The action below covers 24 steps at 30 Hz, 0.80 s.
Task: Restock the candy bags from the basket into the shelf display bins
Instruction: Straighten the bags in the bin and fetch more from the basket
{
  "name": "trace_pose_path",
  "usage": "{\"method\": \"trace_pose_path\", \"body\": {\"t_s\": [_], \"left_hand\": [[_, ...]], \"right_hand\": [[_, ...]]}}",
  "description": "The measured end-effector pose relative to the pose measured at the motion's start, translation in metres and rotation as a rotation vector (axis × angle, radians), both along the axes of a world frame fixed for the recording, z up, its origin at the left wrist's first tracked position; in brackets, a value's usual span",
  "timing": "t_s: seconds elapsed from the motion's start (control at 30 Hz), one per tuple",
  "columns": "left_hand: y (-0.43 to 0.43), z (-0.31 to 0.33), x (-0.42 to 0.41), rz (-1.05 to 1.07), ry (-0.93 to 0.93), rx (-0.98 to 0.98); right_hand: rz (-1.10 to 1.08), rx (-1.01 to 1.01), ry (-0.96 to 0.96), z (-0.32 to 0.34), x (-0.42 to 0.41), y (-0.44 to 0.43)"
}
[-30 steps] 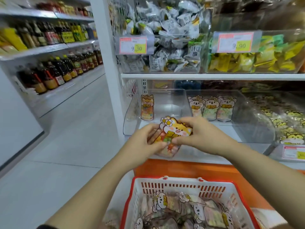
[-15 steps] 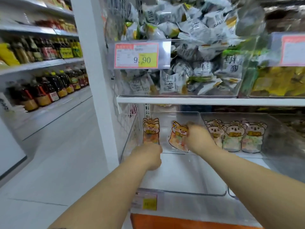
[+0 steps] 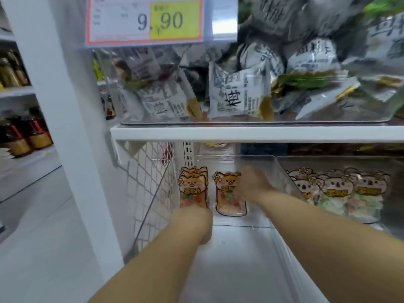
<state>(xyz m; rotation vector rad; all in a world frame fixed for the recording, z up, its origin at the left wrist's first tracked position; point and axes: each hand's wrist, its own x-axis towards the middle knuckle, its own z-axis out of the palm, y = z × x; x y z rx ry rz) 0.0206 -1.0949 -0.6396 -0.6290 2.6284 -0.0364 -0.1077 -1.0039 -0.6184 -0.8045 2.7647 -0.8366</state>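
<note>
Bright, even store light, soft shadows, glare on the clear bin walls, motion blur throughout, wide-angle bending toward the edges.

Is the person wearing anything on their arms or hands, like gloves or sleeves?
No. The left hand and right hand are bare: no gloves, no ring showing. The left forearm and right forearm are uncovered to the frame's edge, with no sleeve, watch or bracelet in sight.

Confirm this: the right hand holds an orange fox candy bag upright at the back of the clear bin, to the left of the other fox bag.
One point is wrong. In the head view the orange fox candy bag in the right hand stands right of the other fox bag, not left; it is upright at the back of the clear bin.
</note>
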Motion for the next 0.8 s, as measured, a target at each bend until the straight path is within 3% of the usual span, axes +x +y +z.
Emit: {"method": "trace_pose_path", "body": {"t_s": [0.17, 0.4, 0.57, 0.7, 0.8], "left_hand": [[0.005, -0.007, 0.016, -0.004, 0.134, -0.004], [0.009, -0.014, 0.019, 0.016, 0.137, -0.025], [0.01, -0.019, 0.018, 0.02, 0.109, -0.035], [0.009, -0.023, 0.016, 0.02, 0.104, -0.037], [0.008, -0.025, 0.016, 0.024, 0.105, -0.033]], "right_hand": [[-0.175, -0.158, -0.002, -0.011, 0.003, -0.006], [-0.244, -0.247, 0.017, -0.017, 0.009, -0.008], [-0.344, -0.408, -0.078, -0.027, 0.013, -0.009], [-0.334, -0.302, -0.235, -0.041, 0.013, -0.004], [-0.33, -0.257, -0.215, -0.05, 0.011, -0.004]]}}
